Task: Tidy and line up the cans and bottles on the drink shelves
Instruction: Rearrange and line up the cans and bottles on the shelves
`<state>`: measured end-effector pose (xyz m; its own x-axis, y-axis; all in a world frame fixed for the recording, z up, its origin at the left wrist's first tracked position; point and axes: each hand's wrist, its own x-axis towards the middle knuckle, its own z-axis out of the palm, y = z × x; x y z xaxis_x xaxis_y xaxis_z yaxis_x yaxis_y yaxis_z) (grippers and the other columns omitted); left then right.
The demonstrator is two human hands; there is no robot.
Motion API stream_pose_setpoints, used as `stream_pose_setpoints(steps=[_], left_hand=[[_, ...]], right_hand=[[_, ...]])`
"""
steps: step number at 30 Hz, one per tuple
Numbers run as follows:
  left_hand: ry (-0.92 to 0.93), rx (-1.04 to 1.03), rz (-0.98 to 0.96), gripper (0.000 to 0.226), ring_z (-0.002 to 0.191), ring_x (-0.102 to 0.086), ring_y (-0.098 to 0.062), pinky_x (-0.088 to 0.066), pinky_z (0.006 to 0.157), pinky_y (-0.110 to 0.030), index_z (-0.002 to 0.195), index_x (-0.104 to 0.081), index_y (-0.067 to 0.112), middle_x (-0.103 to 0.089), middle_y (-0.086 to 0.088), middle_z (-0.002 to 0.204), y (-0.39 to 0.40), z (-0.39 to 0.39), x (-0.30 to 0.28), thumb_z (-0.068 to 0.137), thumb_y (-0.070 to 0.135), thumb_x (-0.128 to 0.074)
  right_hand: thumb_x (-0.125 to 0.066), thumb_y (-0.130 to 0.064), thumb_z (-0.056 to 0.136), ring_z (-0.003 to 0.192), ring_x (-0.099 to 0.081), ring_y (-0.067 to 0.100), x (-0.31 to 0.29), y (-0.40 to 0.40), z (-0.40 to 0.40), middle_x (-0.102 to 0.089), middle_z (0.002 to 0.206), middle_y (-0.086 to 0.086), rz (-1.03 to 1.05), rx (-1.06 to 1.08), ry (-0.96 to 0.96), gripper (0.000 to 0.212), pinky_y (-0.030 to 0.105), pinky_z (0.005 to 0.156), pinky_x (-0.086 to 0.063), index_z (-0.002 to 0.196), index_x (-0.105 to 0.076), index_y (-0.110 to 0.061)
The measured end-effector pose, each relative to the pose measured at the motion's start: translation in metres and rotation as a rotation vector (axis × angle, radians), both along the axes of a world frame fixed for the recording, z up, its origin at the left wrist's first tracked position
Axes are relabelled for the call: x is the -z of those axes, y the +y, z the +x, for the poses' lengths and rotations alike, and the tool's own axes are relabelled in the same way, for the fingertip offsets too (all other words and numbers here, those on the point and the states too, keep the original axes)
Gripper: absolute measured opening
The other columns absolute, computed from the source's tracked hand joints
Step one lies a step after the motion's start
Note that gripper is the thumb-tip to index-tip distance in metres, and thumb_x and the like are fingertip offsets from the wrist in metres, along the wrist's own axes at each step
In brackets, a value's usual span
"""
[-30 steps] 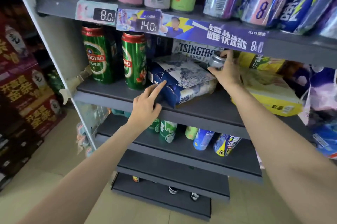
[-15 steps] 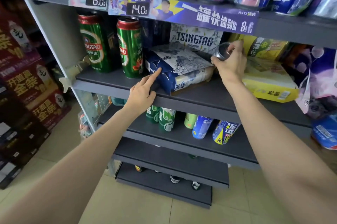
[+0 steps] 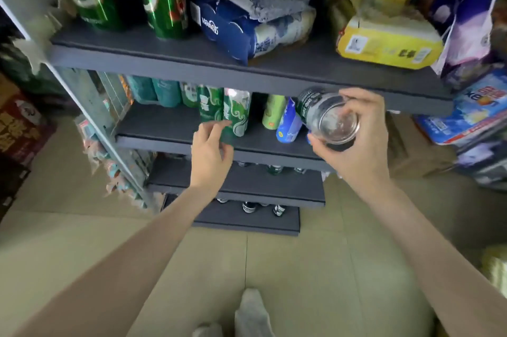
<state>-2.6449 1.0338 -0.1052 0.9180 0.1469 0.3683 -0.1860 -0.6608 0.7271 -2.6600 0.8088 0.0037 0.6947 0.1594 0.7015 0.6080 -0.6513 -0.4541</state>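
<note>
Silver can (image 3: pixel 327 114), tilted with its base toward the camera, sat gripped in the right hand (image 3: pixel 356 139) at frame centre-right. The left hand (image 3: pixel 211 152), fingers loosely spread, touched a green can (image 3: pixel 236 114) on the shelf (image 3: pixel 175 141).

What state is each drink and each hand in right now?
Silver can: tilted, base toward the camera, off the shelf.
Right hand: grips the silver can.
Left hand: fingers straight, at a green can.
Green can: upright on its shelf.
Blue multipack: lying askew.
Yellow multipack: lying flat.
</note>
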Motion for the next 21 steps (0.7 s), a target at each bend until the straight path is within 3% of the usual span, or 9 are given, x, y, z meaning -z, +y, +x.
stream_pose_setpoints(steps=[3,6,8,13,21], left_hand=[[0.129,0.001,-0.01,0.05,0.113,-0.039,-0.027,-0.04,0.092,-0.035,0.134,-0.046,0.017,-0.041,-0.01,0.124,0.003,-0.001,0.014,0.086,0.002,-0.052],[0.188,-0.001,-0.049,0.053,0.115,-0.04,-0.025,-0.043,0.092,-0.038,0.136,-0.042,0.021,-0.039,-0.008,0.126,0.004,0.006,0.019,0.087,0.008,-0.056],[0.208,-0.005,-0.049,0.053,0.117,-0.041,-0.024,-0.042,0.094,-0.036,0.136,-0.04,0.023,-0.038,-0.007,0.127,0.005,0.01,0.025,0.087,0.011,-0.058],[0.24,0.078,-0.027,0.054,0.118,-0.043,-0.025,-0.046,0.09,-0.038,0.136,-0.04,0.023,-0.038,-0.007,0.127,-0.014,0.017,0.037,0.087,0.013,-0.059],[0.241,0.148,-0.096,0.058,0.118,-0.045,-0.022,-0.042,0.088,-0.03,0.136,-0.037,0.018,-0.042,-0.008,0.131,-0.092,0.048,0.039,0.086,0.019,-0.065]], right_hand=[[-0.082,-0.006,0.067,0.111,-0.046,0.023,0.015,0.008,-0.006,-0.042,0.118,0.008,-0.062,-0.055,-0.057,0.052,0.013,0.1,-0.03,0.101,-0.043,-0.011],[-0.079,-0.005,0.069,0.111,-0.047,0.025,0.034,0.013,-0.002,-0.043,0.12,0.012,-0.093,-0.12,-0.093,0.048,0.014,0.102,-0.032,0.101,-0.043,-0.01],[-0.079,-0.007,0.07,0.112,-0.048,0.022,0.059,0.016,0.003,-0.047,0.122,0.013,-0.085,-0.125,0.003,0.049,0.014,0.1,-0.035,0.102,-0.043,-0.012],[-0.08,-0.007,0.067,0.102,-0.048,0.013,0.116,0.001,0.013,-0.052,0.117,0.011,0.043,0.057,0.297,0.046,0.004,0.086,-0.033,0.1,-0.049,-0.002],[-0.079,-0.01,0.065,0.084,-0.045,0.004,0.126,-0.083,0.037,-0.052,0.101,0.001,0.214,0.379,0.404,0.051,0.001,0.071,-0.033,0.103,-0.046,-0.007]])
